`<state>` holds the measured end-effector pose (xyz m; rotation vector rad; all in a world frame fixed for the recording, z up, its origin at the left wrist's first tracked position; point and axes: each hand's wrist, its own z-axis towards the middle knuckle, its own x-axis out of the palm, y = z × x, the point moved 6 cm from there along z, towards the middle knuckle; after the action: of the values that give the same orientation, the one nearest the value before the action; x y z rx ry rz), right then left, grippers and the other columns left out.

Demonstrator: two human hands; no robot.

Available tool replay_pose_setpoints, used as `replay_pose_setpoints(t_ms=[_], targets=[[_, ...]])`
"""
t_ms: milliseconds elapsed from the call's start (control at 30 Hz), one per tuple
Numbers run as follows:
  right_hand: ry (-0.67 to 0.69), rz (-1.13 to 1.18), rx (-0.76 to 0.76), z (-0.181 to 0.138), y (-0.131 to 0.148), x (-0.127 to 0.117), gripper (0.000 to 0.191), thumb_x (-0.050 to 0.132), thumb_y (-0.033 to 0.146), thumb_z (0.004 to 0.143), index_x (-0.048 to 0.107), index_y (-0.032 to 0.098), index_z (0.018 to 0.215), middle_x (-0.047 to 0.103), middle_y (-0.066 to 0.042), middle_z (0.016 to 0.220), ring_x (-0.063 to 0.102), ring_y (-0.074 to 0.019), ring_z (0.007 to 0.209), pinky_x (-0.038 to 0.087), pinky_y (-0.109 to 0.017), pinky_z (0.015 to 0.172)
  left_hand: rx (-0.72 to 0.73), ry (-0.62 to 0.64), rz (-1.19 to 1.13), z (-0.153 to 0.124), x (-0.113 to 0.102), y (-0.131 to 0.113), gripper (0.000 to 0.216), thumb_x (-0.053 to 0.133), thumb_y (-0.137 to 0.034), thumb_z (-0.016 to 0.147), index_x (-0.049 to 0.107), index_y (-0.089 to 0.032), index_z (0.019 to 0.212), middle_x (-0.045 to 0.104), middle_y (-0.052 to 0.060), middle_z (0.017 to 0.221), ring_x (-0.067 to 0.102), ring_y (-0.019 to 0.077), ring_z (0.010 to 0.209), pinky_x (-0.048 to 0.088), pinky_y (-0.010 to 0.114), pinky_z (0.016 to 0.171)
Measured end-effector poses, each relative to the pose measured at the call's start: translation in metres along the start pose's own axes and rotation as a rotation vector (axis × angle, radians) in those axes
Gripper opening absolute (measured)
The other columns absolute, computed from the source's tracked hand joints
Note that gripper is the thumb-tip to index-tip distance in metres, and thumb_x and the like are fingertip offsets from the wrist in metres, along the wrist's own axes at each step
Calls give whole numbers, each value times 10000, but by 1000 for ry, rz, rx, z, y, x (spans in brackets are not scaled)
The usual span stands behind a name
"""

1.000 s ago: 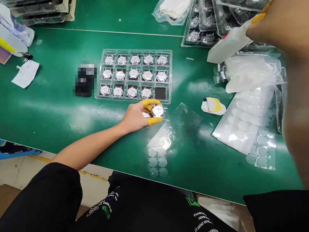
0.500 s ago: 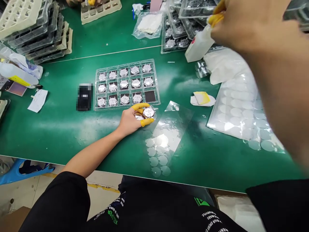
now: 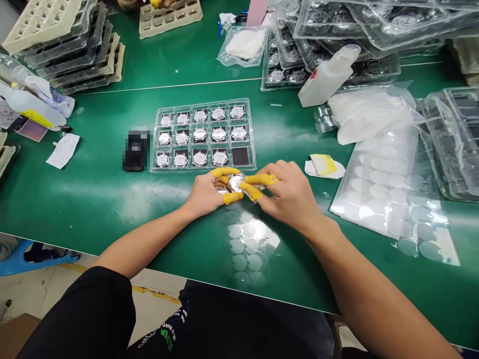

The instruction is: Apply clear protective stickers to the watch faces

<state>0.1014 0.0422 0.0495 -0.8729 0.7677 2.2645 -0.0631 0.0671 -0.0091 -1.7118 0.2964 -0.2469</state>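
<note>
My left hand (image 3: 207,192), with yellow finger cots, holds a round silver watch case (image 3: 235,183), back face up, between thumb and fingers. From the right, my right hand (image 3: 288,194) reaches in, its yellow-cotted fingers pinching a small white cloth (image 3: 259,188) against the watch back; the fingers cover much of the cloth. Just beyond my hands lies a clear compartment tray (image 3: 204,125) of watch cases, back faces up, with one bare dark compartment at its near right corner. Below my hands, a clear sheet of round film stickers (image 3: 247,254) lies on the table.
A white bottle (image 3: 325,80) stands at right, before stacked clear trays (image 3: 337,30). A yellow-and-white pad (image 3: 324,166) and more sticker sheets (image 3: 385,184) lie right. A dark pixelated object (image 3: 135,151) sits left of the tray; tray stacks (image 3: 75,45) stand far left.
My right hand has come from the white bottle down and left to the watch case, and the bottle is released. My left hand still holds the watch case.
</note>
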Motion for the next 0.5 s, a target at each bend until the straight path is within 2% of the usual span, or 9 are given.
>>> replay_pose_setpoints(t_ms=[200,333,500], targets=[[-69,40,41,-4,-4,-1,36,669,195,938,688,224,944,687,-61,855,554,-207,750,346,-372,661,-14,0,10,-1,0,1,664,972,-227,574,765,-172,1202,811,48,959,747,141,809,643,282,821],[-8,110,29,-6,-4,6,22,676,227,951,691,234,966,687,-52,858,582,-201,752,374,-369,666,11,20,43,-1,1,-1,628,963,-238,601,773,-170,1195,818,62,996,759,157,850,647,293,838],[-62,22,98,-9,-9,-1,26,662,208,951,683,218,940,681,-65,843,572,-206,753,372,-372,658,-7,-10,49,-1,0,-1,641,976,-247,577,774,-169,1180,814,51,982,734,127,800,641,269,814]])
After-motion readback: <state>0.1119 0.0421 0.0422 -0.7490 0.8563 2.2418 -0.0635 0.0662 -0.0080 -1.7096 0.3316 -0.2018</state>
